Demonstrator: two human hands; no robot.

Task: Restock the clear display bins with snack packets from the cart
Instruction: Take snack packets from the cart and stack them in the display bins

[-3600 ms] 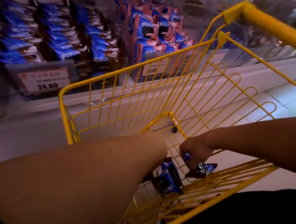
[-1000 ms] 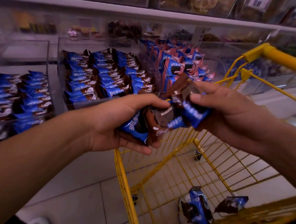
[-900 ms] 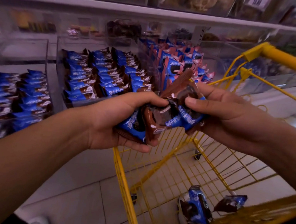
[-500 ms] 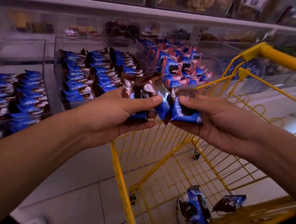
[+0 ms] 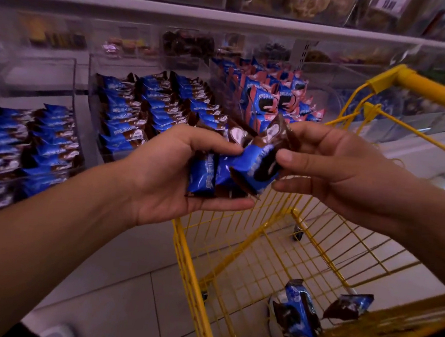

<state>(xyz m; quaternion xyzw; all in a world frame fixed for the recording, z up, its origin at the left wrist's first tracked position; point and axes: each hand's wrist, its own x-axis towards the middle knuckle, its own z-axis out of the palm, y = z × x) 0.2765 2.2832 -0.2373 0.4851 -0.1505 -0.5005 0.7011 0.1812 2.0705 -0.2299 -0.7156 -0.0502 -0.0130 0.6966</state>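
My left hand (image 5: 172, 174) grips a bunch of blue and brown snack packets (image 5: 210, 175) in front of the shelf, above the front rim of the yellow wire cart (image 5: 192, 274). My right hand (image 5: 333, 165) pinches one packet (image 5: 260, 163) of that bunch between thumb and fingers. A clear display bin (image 5: 96, 85) straight behind the hands holds rows of the same blue packets (image 5: 151, 107). Two loose packets, one (image 5: 297, 311) and another (image 5: 349, 305), lie on the cart's floor.
Another clear bin of blue packets (image 5: 25, 146) stands at the left, and a bin of blue and pink packets (image 5: 274, 97) at the right. An upper shelf (image 5: 176, 11) with price tags runs overhead. The cart's yellow handle (image 5: 440, 94) is at the upper right. Pale floor tiles (image 5: 123, 281) lie below.
Both hands went from reaching into the cart to holding a bunch of packets up before the bins. In the last half second the packets shifted between the hands and the right hand now pinches one.
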